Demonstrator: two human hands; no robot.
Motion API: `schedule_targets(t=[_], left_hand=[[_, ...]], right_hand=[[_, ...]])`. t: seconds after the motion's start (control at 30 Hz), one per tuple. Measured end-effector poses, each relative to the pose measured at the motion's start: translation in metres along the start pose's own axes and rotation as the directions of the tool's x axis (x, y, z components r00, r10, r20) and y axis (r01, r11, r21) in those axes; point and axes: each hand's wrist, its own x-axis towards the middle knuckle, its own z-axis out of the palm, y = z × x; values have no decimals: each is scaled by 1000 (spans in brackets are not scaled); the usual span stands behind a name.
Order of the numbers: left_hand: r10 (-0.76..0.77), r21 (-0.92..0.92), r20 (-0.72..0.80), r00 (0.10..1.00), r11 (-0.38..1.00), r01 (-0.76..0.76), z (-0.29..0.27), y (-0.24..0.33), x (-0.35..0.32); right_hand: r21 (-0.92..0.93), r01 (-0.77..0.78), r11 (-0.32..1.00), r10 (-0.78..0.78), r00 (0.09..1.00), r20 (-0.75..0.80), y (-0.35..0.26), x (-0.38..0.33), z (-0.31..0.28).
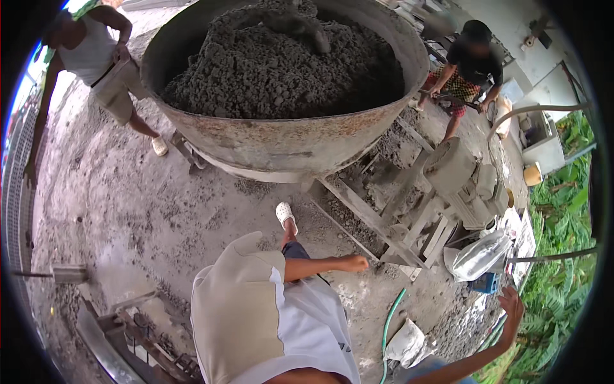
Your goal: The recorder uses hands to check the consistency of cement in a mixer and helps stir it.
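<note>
Overhead, both my hands hang empty with fingers loose: left hand (353, 262) nearer the mixer's wooden frame (384, 217) just ahead, right hand (511, 304) spread beside the blue box (486, 283), frame's rails running diagonally.

Beyond the left hand (353, 262), the mixer pan (281, 137) is rust-streaked grey, heaped with dark grey concrete mix (281, 70). Behind that hand sits a white clog (285, 214) on pale grey ground (128, 205). Below it trails a green hose (387, 329). Just left of the right hand (511, 307) are a blue box (486, 283) and a silvery-white sack (478, 255); green foliage (563, 281) lies to its right.
</note>
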Motion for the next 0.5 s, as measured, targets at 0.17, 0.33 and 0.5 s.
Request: schedule_targets(t=[0.17,0.33,0.5], left_hand=[[-473,-409,-694,543,880,244,-150,-65,-134],[-511,-494,-860,-5,833,-248,-201,-74,-241],[-572,-424,-754,-324,799,-426,-186,-5,-295]], right_hand=[[405,296,865,-391,904,174,-38,113,191],[727,336,598,-596,793,124,-154,166,351],[901,209,381,-599,798,68,-197,156,441]])
